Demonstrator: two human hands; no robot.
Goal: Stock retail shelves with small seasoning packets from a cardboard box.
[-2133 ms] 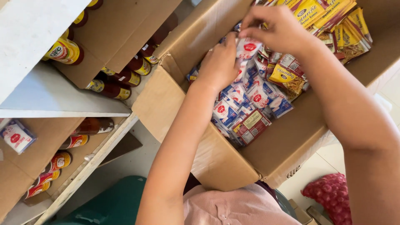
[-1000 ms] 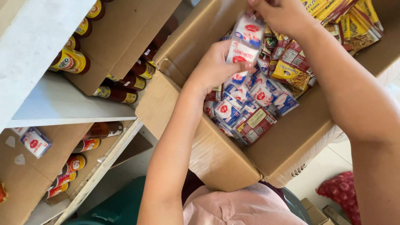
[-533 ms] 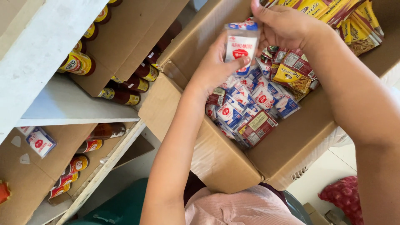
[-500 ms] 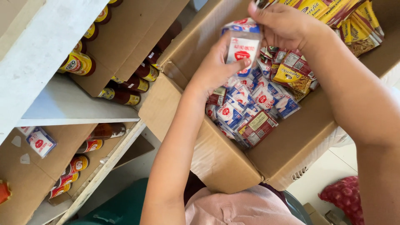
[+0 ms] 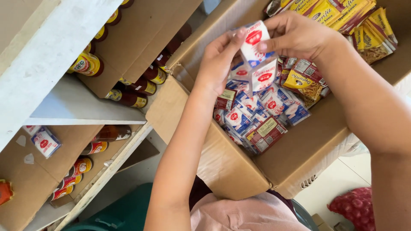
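White shelves [image 5: 64, 107] on the left carry bottles [image 5: 130, 96] in open cardboard trays. The left hand [image 5: 218, 64] pinches the near side of a stack of white packets [image 5: 257, 64], lifted above the cardboard box [image 5: 239, 171]. The right hand [image 5: 299, 36] closes round the stack's top, near the box's far edge.
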